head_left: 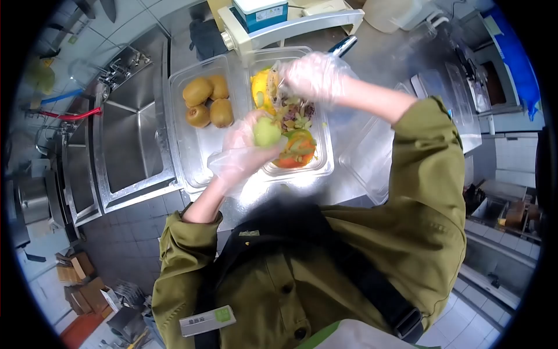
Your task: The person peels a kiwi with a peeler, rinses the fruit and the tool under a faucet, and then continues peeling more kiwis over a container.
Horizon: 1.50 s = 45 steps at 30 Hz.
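My left hand (244,142), in a clear plastic glove, is closed around a peeled green kiwi (267,132) above the inner sides of two clear trays. My right hand (314,75), gloved too, is closed just above and to the right of it. A dark-handled tool (343,45) sticks out behind the right fist; its working end is blurred. Below both hands, the right tray (325,166) holds fruit peelings (297,113), yellow peel (263,90) and an orange-red piece (295,151) with green scraps on it. The left tray (189,151) holds several unpeeled brown kiwis (198,92).
Steel sinks (133,145) with taps lie to the left. A scale-like appliance (290,32) with a blue box (261,14) on it stands behind the trays, beside a dark cloth (206,39). A clear lid or container (369,154) rests on the right of the counter.
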{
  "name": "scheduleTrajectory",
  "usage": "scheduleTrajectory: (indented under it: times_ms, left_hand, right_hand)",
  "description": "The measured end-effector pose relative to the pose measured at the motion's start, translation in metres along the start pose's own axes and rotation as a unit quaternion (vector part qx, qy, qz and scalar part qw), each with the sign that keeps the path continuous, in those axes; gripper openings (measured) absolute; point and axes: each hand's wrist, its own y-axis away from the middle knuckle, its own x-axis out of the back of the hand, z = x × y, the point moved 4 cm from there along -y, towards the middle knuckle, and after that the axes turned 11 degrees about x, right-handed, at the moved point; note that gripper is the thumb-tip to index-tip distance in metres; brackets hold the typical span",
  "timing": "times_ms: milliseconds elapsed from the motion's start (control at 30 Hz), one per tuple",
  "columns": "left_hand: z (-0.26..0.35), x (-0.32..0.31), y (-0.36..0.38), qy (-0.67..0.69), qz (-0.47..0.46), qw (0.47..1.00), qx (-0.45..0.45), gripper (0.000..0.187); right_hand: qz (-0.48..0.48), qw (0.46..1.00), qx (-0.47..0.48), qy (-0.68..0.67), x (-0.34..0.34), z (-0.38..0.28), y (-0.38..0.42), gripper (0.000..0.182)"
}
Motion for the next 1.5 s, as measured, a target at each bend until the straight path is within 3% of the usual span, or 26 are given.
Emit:
scheduleTrajectory:
  times_ms: [67, 133, 167, 233, 300, 333, 433, 467, 500, 567, 600, 700, 733, 833, 900, 967, 1000, 1100, 1133, 1167, 1233, 1300, 1333, 1433, 1500]
  left_hand:
    - [0.005, 0.0, -0.008, -0.116, -0.006, 0.993, 0.013, 0.04]
    - [0.003, -0.001, -0.008, -0.044, 0.004, 0.998, -0.038, 0.04]
    - [0.001, -0.002, -0.001, -0.006, 0.007, 0.998, -0.058, 0.039]
    - [0.005, 0.005, 0.0, -0.044, 0.039, 0.995, -0.084, 0.041]
    - [0.001, 0.004, -0.008, -0.114, 0.043, 0.991, -0.052, 0.043]
    - [0.002, 0.005, -0.008, -0.136, 0.046, 0.988, -0.05, 0.042]
    - [0.01, 0.006, -0.007, -0.154, 0.072, 0.983, -0.076, 0.04]
    - [0.012, 0.008, -0.004, -0.136, 0.088, 0.981, -0.104, 0.039]
    - [0.012, 0.012, -0.001, -0.115, 0.111, 0.979, -0.127, 0.038]
    - [0.015, 0.011, -0.008, -0.195, 0.087, 0.973, -0.089, 0.035]
    - [0.015, 0.01, -0.009, -0.239, 0.068, 0.966, -0.071, 0.034]
    - [0.02, 0.018, -0.003, -0.237, 0.203, 0.94, -0.138, 0.032]
    - [0.021, 0.02, -0.009, -0.242, 0.204, 0.937, -0.145, 0.034]
    - [0.016, 0.018, -0.009, -0.263, 0.187, 0.935, -0.147, 0.038]
    - [0.019, 0.015, -0.011, -0.282, 0.169, 0.93, -0.161, 0.038]
    - [0.025, 0.029, -0.003, -0.217, 0.24, 0.916, -0.235, 0.037]
    - [0.027, 0.037, 0.0, -0.184, 0.274, 0.904, -0.272, 0.037]
    - [0.017, 0.026, -0.008, -0.273, 0.255, 0.893, -0.249, 0.037]
    - [0.011, 0.019, -0.015, -0.28, 0.199, 0.924, -0.171, 0.037]
    - [0.014, 0.02, -0.016, -0.248, 0.215, 0.924, -0.197, 0.037]
    - [0.012, 0.026, -0.006, -0.185, 0.25, 0.922, -0.232, 0.035]
    - [0.02, 0.033, -0.004, -0.192, 0.275, 0.914, -0.228, 0.032]
    - [0.012, 0.03, -0.006, -0.192, 0.265, 0.915, -0.238, 0.032]
    - [0.009, 0.022, -0.009, -0.173, 0.207, 0.939, -0.213, 0.033]
    - [0.008, 0.018, -0.009, -0.206, 0.219, 0.927, -0.222, 0.038]
  right_hand:
    - [0.019, 0.999, 0.042, -0.005, 0.024, -0.04, 0.0, 0.022]
    - [0.031, 0.998, 0.05, -0.021, 0.027, -0.042, 0.0, 0.02]
    - [-0.061, 0.997, 0.037, 0.022, -0.004, -0.018, -0.004, 0.016]
    - [0.043, 0.998, -0.033, 0.021, 0.003, -0.007, -0.002, 0.014]
    - [0.101, 0.994, 0.036, -0.019, 0.024, -0.032, -0.001, 0.014]
    - [0.048, 0.998, 0.03, 0.001, 0.023, -0.043, -0.004, 0.013]
    - [0.01, 0.996, -0.014, 0.085, -0.01, -0.017, -0.006, 0.011]
    - [-0.022, 0.999, -0.037, 0.01, -0.016, 0.002, 0.001, 0.01]
    - [0.018, 1.0, -0.004, 0.005, -0.005, -0.007, -0.004, 0.01]
    - [0.099, 0.994, 0.052, -0.004, 0.02, -0.034, -0.004, 0.01]
    - [0.077, 0.997, 0.011, -0.013, 0.024, -0.045, -0.004, 0.01]
    - [0.043, 0.996, -0.082, 0.007, -0.007, -0.02, 0.009, 0.01]
    - [0.018, 0.989, -0.142, -0.039, -0.009, -0.012, 0.01, 0.01]
    - [0.129, 0.991, 0.041, 0.001, 0.019, -0.033, 0.002, 0.01]
    - [0.118, 0.993, -0.02, -0.006, -0.003, -0.026, 0.008, 0.009]
    - [0.107, 0.991, -0.074, -0.013, -0.024, -0.015, 0.012, 0.009]
    - [-0.019, 0.989, -0.143, -0.025, -0.033, -0.002, 0.017, 0.008]
    - [0.104, 0.994, 0.025, 0.021, 0.017, -0.026, 0.001, 0.009]
    - [0.147, 0.986, 0.062, 0.057, 0.03, -0.043, 0.0, 0.01]
    - [0.096, 0.995, -0.03, -0.004, 0.034, -0.05, -0.001, 0.01]
    - [0.122, 0.992, -0.032, -0.007, -0.004, -0.033, 0.009, 0.011]
    - [0.012, 0.99, -0.133, -0.037, -0.024, -0.013, 0.016, 0.014]
    - [-0.02, 0.986, -0.13, -0.105, 0.0, -0.019, 0.013, 0.018]
    - [0.128, 0.931, -0.054, -0.338, 0.018, -0.019, 0.006, 0.02]
    - [0.069, 0.906, -0.036, -0.415, 0.03, -0.029, 0.01, 0.015]
